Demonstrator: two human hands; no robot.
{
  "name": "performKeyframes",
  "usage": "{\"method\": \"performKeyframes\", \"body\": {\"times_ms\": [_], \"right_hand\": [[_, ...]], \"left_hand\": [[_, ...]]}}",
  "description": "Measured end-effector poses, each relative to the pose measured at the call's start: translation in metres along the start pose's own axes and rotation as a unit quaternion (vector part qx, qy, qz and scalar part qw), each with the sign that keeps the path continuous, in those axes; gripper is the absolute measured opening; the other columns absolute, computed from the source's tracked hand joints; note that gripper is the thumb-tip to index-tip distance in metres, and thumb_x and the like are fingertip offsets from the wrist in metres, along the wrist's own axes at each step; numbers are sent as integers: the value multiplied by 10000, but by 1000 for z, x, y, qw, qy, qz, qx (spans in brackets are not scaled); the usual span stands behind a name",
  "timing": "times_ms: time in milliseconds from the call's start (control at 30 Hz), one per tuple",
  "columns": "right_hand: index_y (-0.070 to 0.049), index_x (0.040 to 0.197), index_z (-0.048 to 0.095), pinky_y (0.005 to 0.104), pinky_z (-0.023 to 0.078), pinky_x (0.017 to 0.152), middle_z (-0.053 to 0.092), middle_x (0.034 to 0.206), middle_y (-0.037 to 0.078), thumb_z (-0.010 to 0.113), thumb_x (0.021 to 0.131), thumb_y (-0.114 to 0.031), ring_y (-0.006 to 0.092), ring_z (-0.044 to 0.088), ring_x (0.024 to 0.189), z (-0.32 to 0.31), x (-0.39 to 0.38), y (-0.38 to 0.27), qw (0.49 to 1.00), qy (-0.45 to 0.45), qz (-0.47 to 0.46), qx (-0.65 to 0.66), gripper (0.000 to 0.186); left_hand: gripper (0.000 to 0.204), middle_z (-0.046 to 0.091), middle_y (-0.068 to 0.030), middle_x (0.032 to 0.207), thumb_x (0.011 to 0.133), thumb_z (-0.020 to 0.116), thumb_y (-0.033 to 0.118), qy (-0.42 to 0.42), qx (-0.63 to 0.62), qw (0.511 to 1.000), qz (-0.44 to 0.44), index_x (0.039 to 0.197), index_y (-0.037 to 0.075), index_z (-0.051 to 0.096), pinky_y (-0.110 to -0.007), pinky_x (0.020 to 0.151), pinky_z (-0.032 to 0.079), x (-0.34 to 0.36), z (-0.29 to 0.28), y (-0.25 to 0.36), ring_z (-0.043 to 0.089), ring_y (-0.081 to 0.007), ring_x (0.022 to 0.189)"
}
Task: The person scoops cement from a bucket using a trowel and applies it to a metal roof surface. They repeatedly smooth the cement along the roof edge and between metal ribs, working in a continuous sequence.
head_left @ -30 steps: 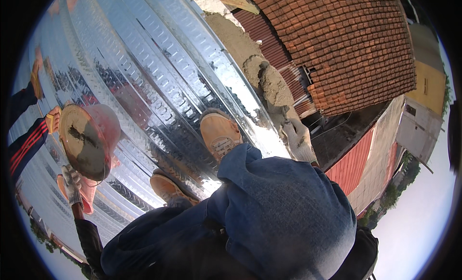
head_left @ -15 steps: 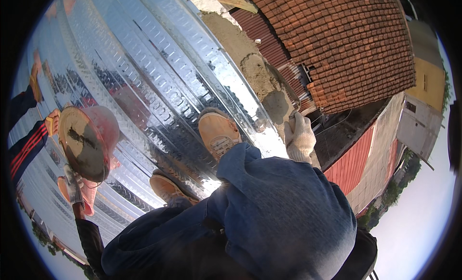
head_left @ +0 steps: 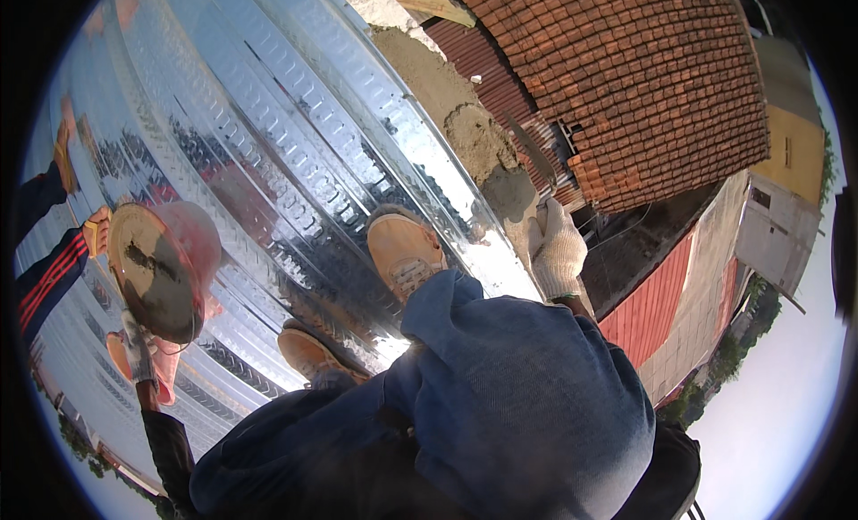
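My right hand (head_left: pixel 559 250), in a white knit glove, is closed round the handle of a trowel, most of which the fingers hide. The narrow trowel blade (head_left: pixel 529 149) points up and away, seen nearly edge-on above the wall top. Beside it runs a strip of grey mortar (head_left: pixel 478 131), rough in the middle, with a darker, wetter patch (head_left: pixel 509 195) closest to my hand. At the left, my gloved left hand (head_left: pixel 137 348) grips the near rim of a red bucket (head_left: pixel 198 239). Grey mortar (head_left: pixel 147 261) shows inside the bucket.
Shiny ribbed metal sheets (head_left: pixel 268 154) lie under my shoes (head_left: pixel 402 247). Another person's sandalled foot (head_left: pixel 96 231) stands by the bucket. Past the mortar strip, the drop leads to a corrugated roof (head_left: pixel 483 69) and a tiled roof (head_left: pixel 626 91).
The trowel blade has swung up off the wet mortar into plain view, while my right hand has barely shifted. My left hand and the bucket stay nearly in place.
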State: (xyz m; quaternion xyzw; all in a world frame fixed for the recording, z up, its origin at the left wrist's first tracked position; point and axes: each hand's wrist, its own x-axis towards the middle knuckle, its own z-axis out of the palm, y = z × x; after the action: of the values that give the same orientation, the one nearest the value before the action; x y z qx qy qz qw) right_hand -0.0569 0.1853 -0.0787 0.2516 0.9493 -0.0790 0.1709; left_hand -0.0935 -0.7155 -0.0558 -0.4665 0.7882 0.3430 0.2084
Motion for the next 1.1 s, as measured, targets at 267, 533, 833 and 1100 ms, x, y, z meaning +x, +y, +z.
{"method": "performKeyframes", "body": {"times_ms": [267, 533, 833, 1100], "right_hand": [[-50, 1253, 593, 512, 588, 784, 722, 999, 194, 750, 989, -235, 424, 738, 949, 19, 41, -51, 994, 19, -101, 45, 358], [-51, 1218, 590, 533, 599, 823, 744, 1059, 201, 743, 995, -241, 420, 751, 1010, 0, 85, -102, 982, -67, -63, 166, 330], [-4, 1249, 658, 461, 593, 803, 739, 988, 232, 732, 1034, -283, 414, 757, 909, -12, 30, -33, 991, -11, -42, 124, 359], [7, 1223, 670, 386, 549, 709, 684, 877, 187, 740, 1062, -295, 295, 722, 785, -17, 41, -8, 954, -121, -201, 184, 350]], "left_hand": [[880, 719, -62, 1380, 1041, 488, 844, 5, 8, 1000, -11, 1538, 126, 595, -496, 1026, 502, 4, -1, -5, 705, -229, 1204], [870, 726, -60, 1374, 1045, 481, 843, 6, 10, 1000, -20, 1533, 134, 601, -486, 1007, 511, 6, -5, -13, 714, -220, 1187], [859, 735, -58, 1367, 1049, 472, 842, -2, 12, 1000, -20, 1528, 142, 608, -474, 985, 520, 16, -11, -28, 723, -210, 1168], [849, 742, -57, 1361, 1053, 465, 841, -11, 20, 1000, 18, 1523, 150, 614, -464, 966, 529, 36, -30, -53, 731, -201, 1151]]}}
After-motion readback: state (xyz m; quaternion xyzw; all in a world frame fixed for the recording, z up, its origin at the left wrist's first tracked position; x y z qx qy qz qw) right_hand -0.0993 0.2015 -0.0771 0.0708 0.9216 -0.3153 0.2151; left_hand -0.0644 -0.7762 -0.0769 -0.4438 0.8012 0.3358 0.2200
